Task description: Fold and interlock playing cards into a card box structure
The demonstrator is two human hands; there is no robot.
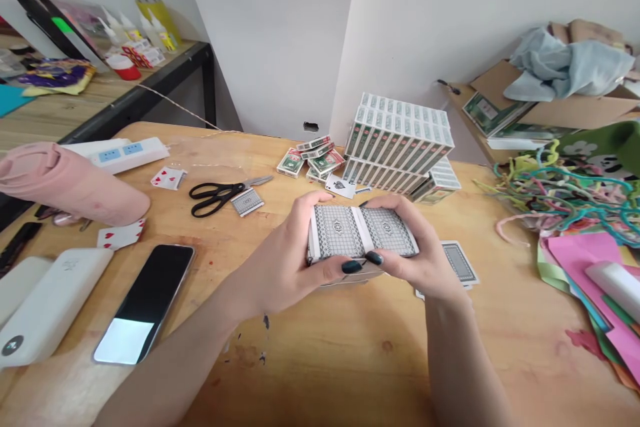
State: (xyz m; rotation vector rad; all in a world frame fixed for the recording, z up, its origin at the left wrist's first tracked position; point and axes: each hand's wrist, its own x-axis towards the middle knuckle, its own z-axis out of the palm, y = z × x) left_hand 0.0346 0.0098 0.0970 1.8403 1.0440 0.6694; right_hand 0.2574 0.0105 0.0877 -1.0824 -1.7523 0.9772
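Two blocks of playing cards lie side by side in my hands above the table, their grey patterned backs up and a white strip between them. My left hand [295, 257] is closed around the left cards [336, 230], its thumb along their near edge. My right hand [423, 253] grips the right cards [387, 230] in the same way. Something pale shows beneath them, mostly hidden. Right of my right hand lie a few loose cards [460, 263], back up. An ace of spades [341, 185] lies beyond the cards I hold.
Stacked card boxes [397, 140] stand at the back, with several loose boxes [313, 157] to their left. Black-handled scissors [213, 197], a phone [147, 303], a power bank [60, 303] and a pink rolled bundle [75, 183] lie left. Coloured yarn [555, 197] and paper [590, 267] lie right.
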